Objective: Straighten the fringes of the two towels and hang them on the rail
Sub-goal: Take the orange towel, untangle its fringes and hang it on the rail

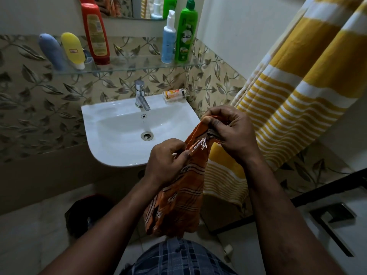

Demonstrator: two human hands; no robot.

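Two-handed hold on the orange towel (178,195), in the air in front of the sink (111,143). Top edge pinched by the left hand (166,161), lower and nearer the body; same edge clenched in the right hand (232,132), higher and further out. White fringe (201,144) between the two grips, just beside the left pinch: left hand nearer for combing. Long axis of the towel straight down from the hands, cloth loose and crumpled. At the right, yellow striped towel (297,86) already hung, just behind the right hand. Rail out of view. Tight room: tiled wall (39,108), glass shelf (139,65) above the sink
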